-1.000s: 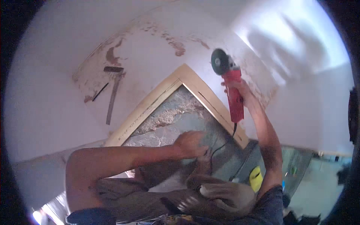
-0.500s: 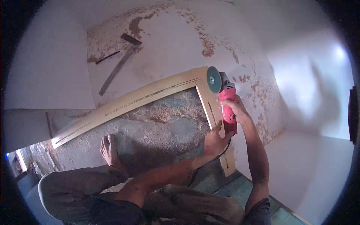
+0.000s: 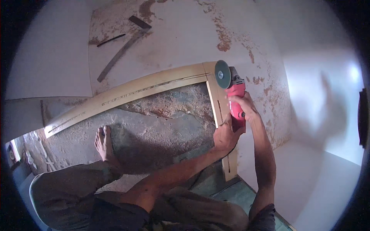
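I hold a red angle grinder [image 3: 233,94] with both hands. My right hand [image 3: 242,108] grips its body from above, and my left hand [image 3: 224,134] clasps its rear end from below. The grinder's grey disc [image 3: 222,74] stands on edge over the corner of a pale wooden frame [image 3: 154,85], where the long slotted rail meets the short one. The frame lies on a rough grey and brown slab [image 3: 162,123]. My bare foot [image 3: 103,141] rests on that slab to the left.
A long metal square [image 3: 119,54] and a thin dark rod [image 3: 111,40] lie on the stained white floor beyond the frame. White wall panels stand to the left and right. My bent legs in grey trousers [image 3: 77,188] fill the lower part of the view.
The grinder has come down from the frame's peak to its corner joint. My left hand left the slab and joined the grinder's rear. My view has swung left.
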The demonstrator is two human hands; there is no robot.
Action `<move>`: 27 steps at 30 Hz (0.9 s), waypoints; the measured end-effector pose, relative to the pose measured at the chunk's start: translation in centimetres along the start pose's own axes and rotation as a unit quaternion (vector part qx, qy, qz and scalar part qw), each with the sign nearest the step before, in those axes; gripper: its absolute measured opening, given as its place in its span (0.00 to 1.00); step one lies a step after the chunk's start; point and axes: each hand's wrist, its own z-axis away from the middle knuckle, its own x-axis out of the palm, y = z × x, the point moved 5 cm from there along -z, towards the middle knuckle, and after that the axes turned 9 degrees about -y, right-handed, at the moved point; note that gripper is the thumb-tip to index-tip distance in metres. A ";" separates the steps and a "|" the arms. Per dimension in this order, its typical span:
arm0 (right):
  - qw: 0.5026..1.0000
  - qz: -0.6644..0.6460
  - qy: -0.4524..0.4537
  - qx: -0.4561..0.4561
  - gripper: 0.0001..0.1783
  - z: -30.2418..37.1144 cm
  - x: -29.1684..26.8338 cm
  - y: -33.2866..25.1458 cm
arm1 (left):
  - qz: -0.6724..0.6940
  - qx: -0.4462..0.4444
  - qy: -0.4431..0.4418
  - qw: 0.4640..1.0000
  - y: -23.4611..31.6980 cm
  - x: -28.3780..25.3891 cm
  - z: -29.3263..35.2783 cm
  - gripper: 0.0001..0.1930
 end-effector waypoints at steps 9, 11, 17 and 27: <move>1.000 -0.006 0.008 -0.029 0.19 0.1 0.4 -0.6 | -0.002 -0.034 0.006 0.999 -0.6 0.4 -0.9 0.44; 1.000 0.007 0.003 -0.028 0.19 -0.3 -0.1 0.1 | 0.014 -0.019 -0.001 1.000 -0.3 0.4 -0.7 0.41; 1.000 0.019 0.014 -0.006 0.20 -0.4 -0.1 -0.1 | 0.026 -0.012 0.015 0.999 -0.6 0.3 -0.8 0.41; 1.000 0.013 0.012 -0.018 0.22 -0.5 -0.3 0.1 | 0.016 -0.023 -0.018 0.999 0.6 -0.4 -0.4 0.38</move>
